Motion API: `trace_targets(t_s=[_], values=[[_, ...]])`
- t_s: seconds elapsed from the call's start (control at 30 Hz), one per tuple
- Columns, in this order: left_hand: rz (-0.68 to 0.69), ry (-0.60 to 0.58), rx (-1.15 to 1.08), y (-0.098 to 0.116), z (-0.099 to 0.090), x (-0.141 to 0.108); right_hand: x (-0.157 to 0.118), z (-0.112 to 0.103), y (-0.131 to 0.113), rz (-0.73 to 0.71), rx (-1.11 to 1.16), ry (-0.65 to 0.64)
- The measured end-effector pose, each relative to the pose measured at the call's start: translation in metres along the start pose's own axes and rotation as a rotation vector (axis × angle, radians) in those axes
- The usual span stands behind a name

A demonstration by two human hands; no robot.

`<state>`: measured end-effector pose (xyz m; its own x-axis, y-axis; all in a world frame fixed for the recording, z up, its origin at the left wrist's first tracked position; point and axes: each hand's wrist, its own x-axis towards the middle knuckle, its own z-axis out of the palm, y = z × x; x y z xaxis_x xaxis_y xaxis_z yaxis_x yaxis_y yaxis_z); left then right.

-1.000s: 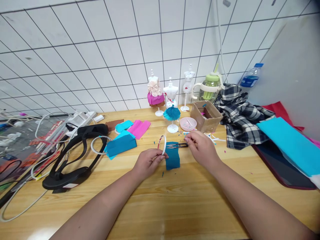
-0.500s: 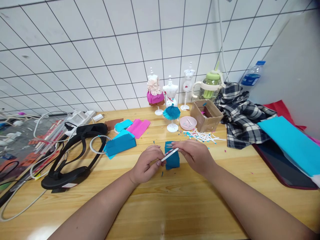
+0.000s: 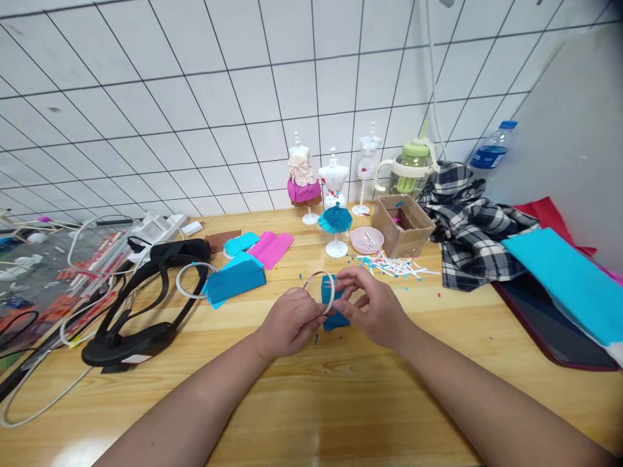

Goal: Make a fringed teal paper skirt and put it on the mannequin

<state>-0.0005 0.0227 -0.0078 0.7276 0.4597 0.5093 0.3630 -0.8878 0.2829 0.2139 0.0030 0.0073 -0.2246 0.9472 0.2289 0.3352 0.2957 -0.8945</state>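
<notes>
My left hand (image 3: 293,322) is closed on a thin white tape roll (image 3: 331,299), its fingers and thumb pinching the lower left of the ring. The roll stands tilted over a folded strip of dark teal crepe paper (image 3: 341,320) on the table. My right hand (image 3: 372,305) is at the roll's right edge, fingers curved and apart. Whether its thumb touches the ring I cannot tell. Small pale pointed shapes show by its fingertips, too small to name. Behind the hands stands a white mini dress form (image 3: 333,175) wearing a teal ruffled skirt (image 3: 335,219).
Two more dress forms (image 3: 304,175) (image 3: 366,162) stand behind. A pink dish (image 3: 360,246), white paper strips (image 3: 396,266) and a cardboard box (image 3: 409,237) lie right of centre. Folded teal paper (image 3: 237,283), another white ring (image 3: 180,282) and a black headset (image 3: 131,344) are left.
The tape roll has turned from edge-on to showing its round opening. My right hand's fingers have moved from lying along its upper end to curving apart at its right side.
</notes>
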Motion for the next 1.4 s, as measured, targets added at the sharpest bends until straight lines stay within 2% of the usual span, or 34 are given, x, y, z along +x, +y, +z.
trace_targets(t_s=[0.07,0.23,0.53,0.67,0.73,0.97,1.07,1.23,1.4], values=[[0.028,0.000,0.066,0.000,0.001,0.000,-0.001,0.003,-0.002,0.013,0.043,-0.043],[0.046,-0.034,0.189,-0.001,0.000,0.000,0.001,0.007,-0.001,0.054,0.125,-0.047],[0.134,-0.105,0.269,-0.001,-0.005,0.002,0.004,0.001,0.006,0.218,0.363,-0.228],[0.138,-0.106,0.285,-0.001,-0.005,0.003,0.003,0.003,0.010,0.202,0.418,-0.249],[0.126,-0.093,0.297,-0.001,-0.005,0.003,0.004,0.005,0.011,0.166,0.379,-0.223],[0.070,-0.081,0.317,-0.004,-0.003,0.001,0.004,0.006,0.011,0.055,0.035,0.037],[0.041,-0.066,0.293,-0.004,-0.002,0.000,0.004,0.006,0.014,-0.011,-0.014,0.082],[-0.099,-0.083,0.181,-0.006,-0.007,0.001,0.006,0.000,0.017,-0.126,-0.065,0.188],[-0.253,-0.044,0.217,-0.012,-0.005,0.002,0.005,-0.004,0.011,-0.214,-0.247,0.177]])
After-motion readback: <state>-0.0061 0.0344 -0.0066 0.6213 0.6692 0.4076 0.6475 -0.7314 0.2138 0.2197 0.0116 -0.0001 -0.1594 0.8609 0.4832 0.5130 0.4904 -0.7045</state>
